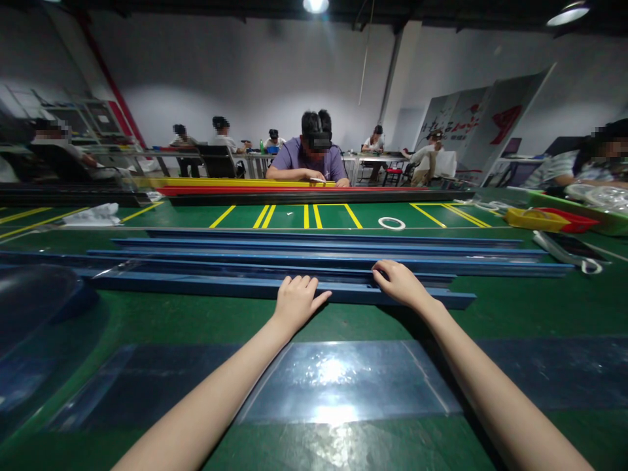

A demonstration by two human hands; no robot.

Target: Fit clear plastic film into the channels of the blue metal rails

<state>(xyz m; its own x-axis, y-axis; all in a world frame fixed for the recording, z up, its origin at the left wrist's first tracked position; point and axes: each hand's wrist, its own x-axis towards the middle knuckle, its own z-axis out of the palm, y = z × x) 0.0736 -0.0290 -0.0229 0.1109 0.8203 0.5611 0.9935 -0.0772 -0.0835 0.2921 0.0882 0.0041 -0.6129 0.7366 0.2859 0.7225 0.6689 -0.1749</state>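
on our table (540, 301), just past the sheet (269, 389), lies the front rail (216, 286); we judge it light, stiff, slick, best taken by its edges, hands apart. past the sheet, our left hand (295, 304) rests loosely on the rail, thumb spread; our right hand (401, 285) curls, grip unclear.

Long blue plastic-looking channels (294, 258) are showing a smooth sheen; the near clear flat plastic strip (343, 386) is glaring super glossy.
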